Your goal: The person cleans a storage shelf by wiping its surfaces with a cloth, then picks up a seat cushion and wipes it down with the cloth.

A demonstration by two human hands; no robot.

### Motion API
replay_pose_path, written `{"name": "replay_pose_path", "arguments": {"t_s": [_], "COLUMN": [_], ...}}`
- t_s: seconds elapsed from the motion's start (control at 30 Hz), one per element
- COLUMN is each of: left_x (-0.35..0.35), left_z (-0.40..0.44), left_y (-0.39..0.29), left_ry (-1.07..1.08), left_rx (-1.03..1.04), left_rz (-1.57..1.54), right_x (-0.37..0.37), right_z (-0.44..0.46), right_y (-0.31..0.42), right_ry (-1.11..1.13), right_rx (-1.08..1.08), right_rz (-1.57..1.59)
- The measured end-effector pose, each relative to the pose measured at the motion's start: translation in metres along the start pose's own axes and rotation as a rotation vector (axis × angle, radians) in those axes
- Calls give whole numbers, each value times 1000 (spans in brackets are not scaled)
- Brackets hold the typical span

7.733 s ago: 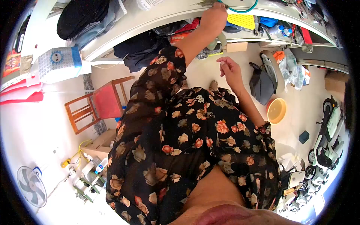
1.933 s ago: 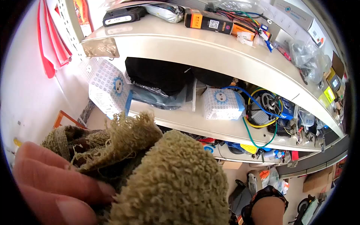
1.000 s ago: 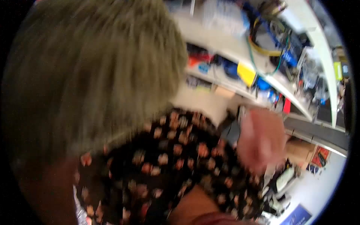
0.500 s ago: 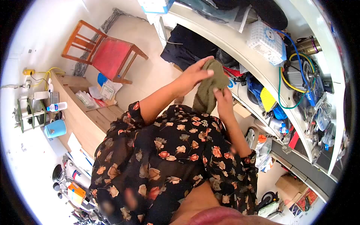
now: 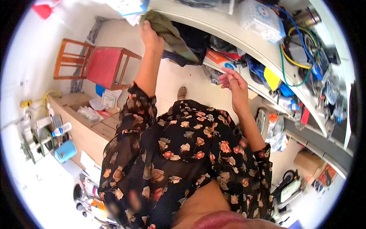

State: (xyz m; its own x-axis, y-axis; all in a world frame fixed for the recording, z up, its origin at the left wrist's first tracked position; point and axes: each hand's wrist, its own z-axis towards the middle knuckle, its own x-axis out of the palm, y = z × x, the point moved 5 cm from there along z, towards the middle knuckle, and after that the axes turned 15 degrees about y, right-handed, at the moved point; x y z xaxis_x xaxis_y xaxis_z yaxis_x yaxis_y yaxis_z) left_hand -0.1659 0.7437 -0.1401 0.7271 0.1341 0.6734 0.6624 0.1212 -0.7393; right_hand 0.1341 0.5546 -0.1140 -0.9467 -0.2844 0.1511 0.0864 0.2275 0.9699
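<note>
Head view: left hand (image 5: 151,39) grips green cloth (image 5: 169,33) near white shelf (image 5: 219,24); right hand (image 5: 235,84) in midair, loosely half-curled.

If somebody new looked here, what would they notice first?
Probably the black flowered clothing, since it fills the middle of the view. Next might be the green cloth near the top, gripped in the left hand, while the right hand is apart from it. The wooden chair with its bright red seat, at upper left, stands out too.
</note>
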Motion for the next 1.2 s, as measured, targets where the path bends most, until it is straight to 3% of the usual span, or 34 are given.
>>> {"name": "replay_pose_path", "arguments": {"t_s": [0.07,0.13,0.2,0.27,0.33,0.4,0.53,0.6,0.67,0.77,0.9,1.0,1.2], "left_x": [4,54,72,118,157,176,139,110,66,70,99,138,198], "left_z": [24,-3,-11,-51,-100,-137,-98,-67,-33,-38,-67,-78,-119], "left_y": [23,27,60,109,134,150,132,92,72,65,92,119,165], "left_ry": [-115,-152,30,271,403,717,754,731,567,586,787,910,1104], "left_rx": [64,155,412,508,450,390,610,495,713,826,927,843,973], "left_rz": [42,69,857,1030,1013,1087,1840,1738,1663,1543,1569,1583,1488], "right_x": [-4,-18,-21,-26,-25,-21,-30,-38,-50,-65,-62,-60,-67], "right_z": [-17,-46,-62,-77,-84,-89,-103,-116,-130,-145,-161,-163,-174], "right_y": [-9,-25,-41,-55,-61,-59,-50,-53,-59,-78,-95,-90,-99], "right_ry": [-75,-100,-159,-199,-188,-169,-187,-239,-309,-388,-428,-455,-504], "right_rx": [45,67,106,145,160,161,176,177,162,174,191,196,171], "right_rz": [-15,-68,-30,14,-27,-65,-195,-216,-217,-149,-53,-22,-13]}}
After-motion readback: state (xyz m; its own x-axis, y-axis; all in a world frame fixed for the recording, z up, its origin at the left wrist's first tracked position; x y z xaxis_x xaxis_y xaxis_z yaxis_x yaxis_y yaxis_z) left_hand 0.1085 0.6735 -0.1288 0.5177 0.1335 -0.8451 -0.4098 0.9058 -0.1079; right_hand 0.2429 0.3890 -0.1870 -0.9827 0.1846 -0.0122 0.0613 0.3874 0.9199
